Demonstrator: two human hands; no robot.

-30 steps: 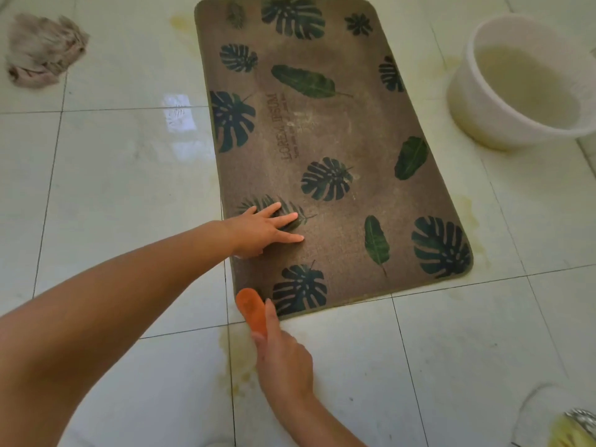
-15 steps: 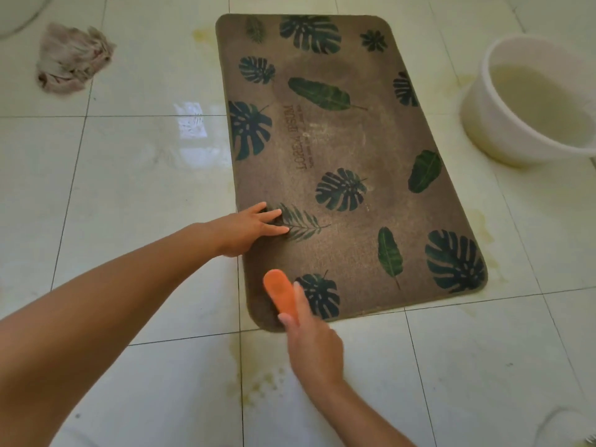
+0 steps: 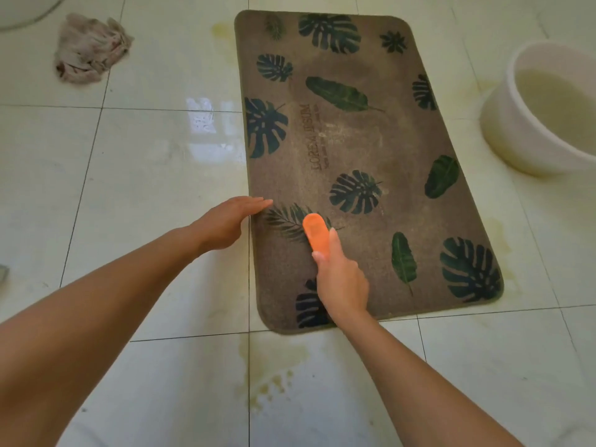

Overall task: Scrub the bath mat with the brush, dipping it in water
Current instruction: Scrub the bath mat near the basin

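Observation:
A brown bath mat (image 3: 361,146) printed with dark green leaves lies flat on the wet tiled floor. My right hand (image 3: 342,285) grips an orange brush (image 3: 316,232) and holds it down on the mat's near left part, over a fern print. At the mat's left edge rests my left hand (image 3: 227,221), fingers straight, their tips on the mat. A white basin (image 3: 503,130) of cloudy water stands to the right of the mat.
A crumpled pinkish rag (image 3: 90,53) lies on the tiles at the far left. Yellowish dirty puddles (image 3: 274,366) spread on the floor near the mat's front edge and right side. A curved white rim shows at the top left corner.
My right hand has pushed the brush forward from the mat's near corner onto the fern print. My left hand has slid left to the mat's edge.

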